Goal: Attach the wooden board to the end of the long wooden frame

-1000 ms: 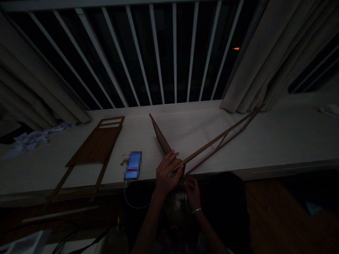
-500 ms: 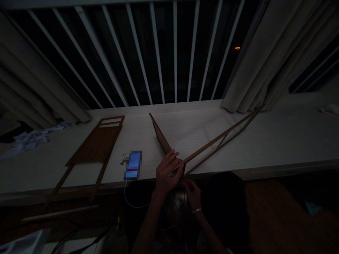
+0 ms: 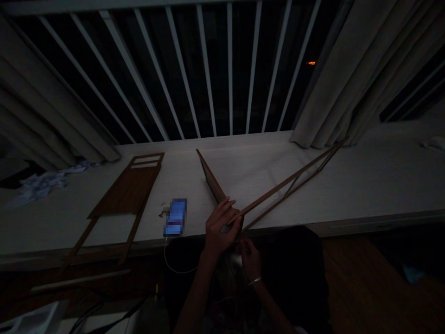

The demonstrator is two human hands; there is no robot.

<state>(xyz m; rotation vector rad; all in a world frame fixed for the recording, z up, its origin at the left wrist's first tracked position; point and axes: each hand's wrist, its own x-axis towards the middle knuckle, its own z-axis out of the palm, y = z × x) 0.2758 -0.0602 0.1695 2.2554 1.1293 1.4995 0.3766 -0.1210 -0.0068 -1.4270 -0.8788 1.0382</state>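
Observation:
My left hand is wrapped round the corner of a brown wooden folding frame, where two parts meet in a V. One part is a flat panel rising away to the upper left; the other is a pair of long bars joined by a crosspiece, stretching to the upper right. Just below that corner is my right hand, its fingers curled together close to the end of the lower bar. What its fingertips pinch, if anything, is too dark to make out. A bracelet circles the right wrist.
A second wooden frame with a panel and slats lies left on the white ledge. Near it are a lit phone on a cable and small metal pieces. Window bars and curtains stand behind; crumpled cloth lies far left.
My right hand has shifted slightly down and left, its fingers drawn more closely together beneath the corner. The left hand and the wooden frame stay in place.

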